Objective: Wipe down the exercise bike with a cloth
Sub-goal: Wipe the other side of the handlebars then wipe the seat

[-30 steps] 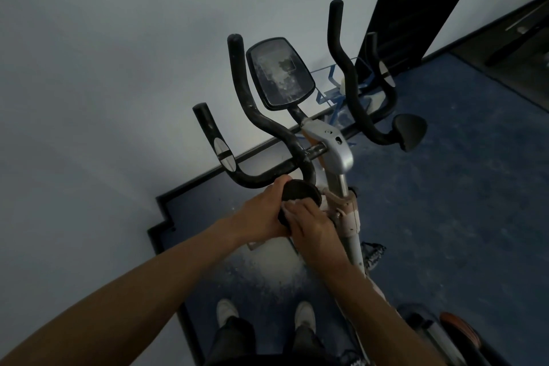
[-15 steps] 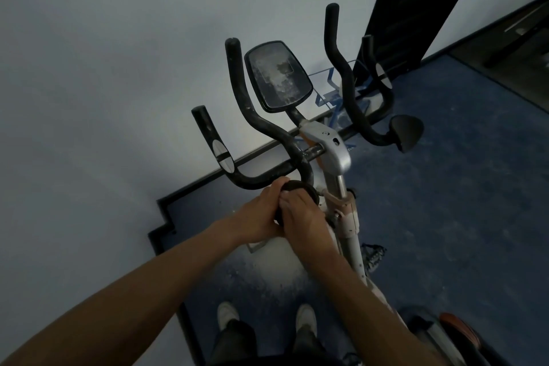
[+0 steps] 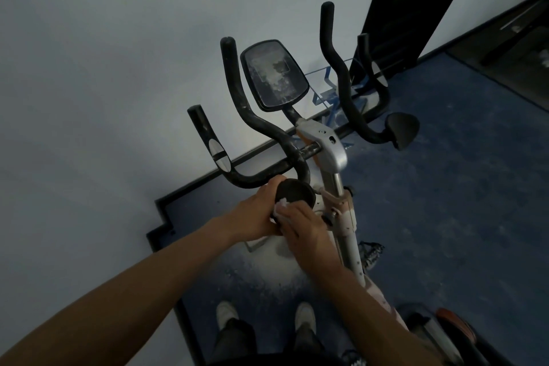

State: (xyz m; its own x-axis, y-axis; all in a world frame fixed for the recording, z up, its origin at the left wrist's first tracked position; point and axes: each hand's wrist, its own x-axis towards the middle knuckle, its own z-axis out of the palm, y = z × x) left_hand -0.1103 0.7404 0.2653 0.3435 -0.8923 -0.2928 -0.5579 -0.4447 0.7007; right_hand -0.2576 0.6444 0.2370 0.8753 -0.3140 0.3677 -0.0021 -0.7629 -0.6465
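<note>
Blue carpet (image 3: 445,232) and a pale wall (image 3: 104,68) frame the scene; I view it from above, standing at the bike (image 3: 332,157), which sits centre frame near the wall. Its left arm pad (image 3: 294,193), a black disc below the left handlebar (image 3: 261,134), is the part under work. My right hand (image 3: 309,226) presses a small white cloth (image 3: 280,206) against the pad's near edge, fingers curled over it; only a corner of the cloth shows. My left hand (image 3: 258,211) cups the pad's left side, thumb on its rim, steadying it. I judge the task early to midway: the console (image 3: 273,74) carries pale smears across its screen, the handlebar looks dusty, and the right pad (image 3: 402,129), the post (image 3: 341,211) and the lower frame show no sign of wiping. White dust lies on the carpet by my shoes (image 3: 227,313).
</note>
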